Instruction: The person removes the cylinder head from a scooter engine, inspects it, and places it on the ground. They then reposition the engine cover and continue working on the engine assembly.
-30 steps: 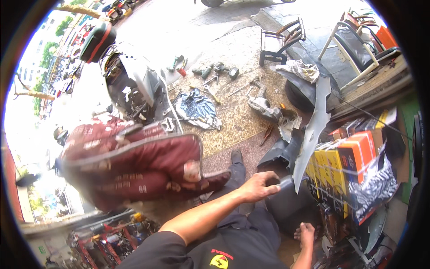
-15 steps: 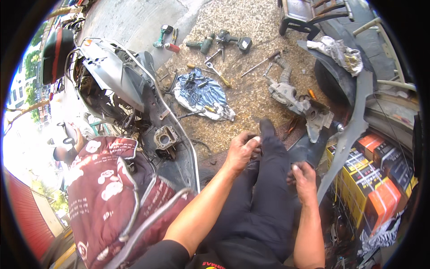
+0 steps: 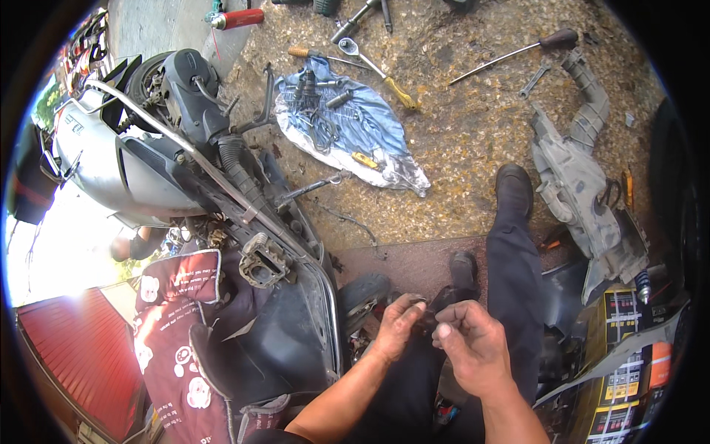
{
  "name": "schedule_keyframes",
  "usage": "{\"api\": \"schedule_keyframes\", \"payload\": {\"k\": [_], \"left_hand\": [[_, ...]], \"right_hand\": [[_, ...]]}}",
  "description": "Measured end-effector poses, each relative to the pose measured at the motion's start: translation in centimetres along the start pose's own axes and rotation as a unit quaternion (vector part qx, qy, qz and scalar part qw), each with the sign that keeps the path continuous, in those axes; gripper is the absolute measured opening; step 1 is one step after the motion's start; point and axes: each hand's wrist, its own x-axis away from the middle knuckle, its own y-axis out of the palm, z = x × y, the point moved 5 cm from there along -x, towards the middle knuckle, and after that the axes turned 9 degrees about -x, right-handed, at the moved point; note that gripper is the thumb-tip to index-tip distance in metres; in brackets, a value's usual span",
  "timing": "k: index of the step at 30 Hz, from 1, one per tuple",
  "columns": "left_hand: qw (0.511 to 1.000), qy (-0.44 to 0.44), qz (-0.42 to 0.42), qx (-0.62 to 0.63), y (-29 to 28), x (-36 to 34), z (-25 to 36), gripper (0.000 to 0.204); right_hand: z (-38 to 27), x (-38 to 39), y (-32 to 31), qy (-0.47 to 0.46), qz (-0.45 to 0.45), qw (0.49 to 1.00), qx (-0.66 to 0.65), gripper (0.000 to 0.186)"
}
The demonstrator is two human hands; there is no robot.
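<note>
You are holding both hands close together over your lap, against your dark trousers [image 3: 514, 274]. Your left hand [image 3: 399, 325] is bending its fingers toward the other; your right hand [image 3: 477, 344] is curling its fingers, with the thumb lying near the index finger. I cannot tell whether your fingertips are pinching anything, as the narrow gap between the hands is merging into the darkness behind it. A black tyre [image 3: 367, 287] is showing just beside your left hand, and the silver and black scooter [image 3: 159, 174] is filling the space to your left, with a cast engine part [image 3: 264, 260] resting on its dark plastic. Ahead, a blue and white cloth [image 3: 384, 140] is lying on the pebbled ground, carrying sockets and small tools; a yellow-handled ratchet [image 3: 399, 92] is lying near its far edge. To your right, a grey air-filter housing [image 3: 580, 181] with a ribbed hose is lying beyond your shoe [image 3: 514, 192].
</note>
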Motion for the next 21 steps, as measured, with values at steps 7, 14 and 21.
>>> {"api": "schedule_keyframes", "payload": {"k": [7,14,21], "left_hand": [[0.994,0.043,-0.082,0.061,5.4,0.0,1.5,0.024],[0.996,0.011,-0.064,0.063,4.7,5.9,3.0,0.022],[0.988,0.11,-0.058,0.092,2.4,12.6,3.8,0.023]], "right_hand": [[-1.3,-1.6,-1.1,0.001,0.006,0.998,-0.056,0.014],[2.2,-2.4,-2.9,0.041,0.074,0.996,-0.011,0.015],[-0.6,4.4,-4.3,-0.036,0.109,0.99,0.076,0.019]]}}
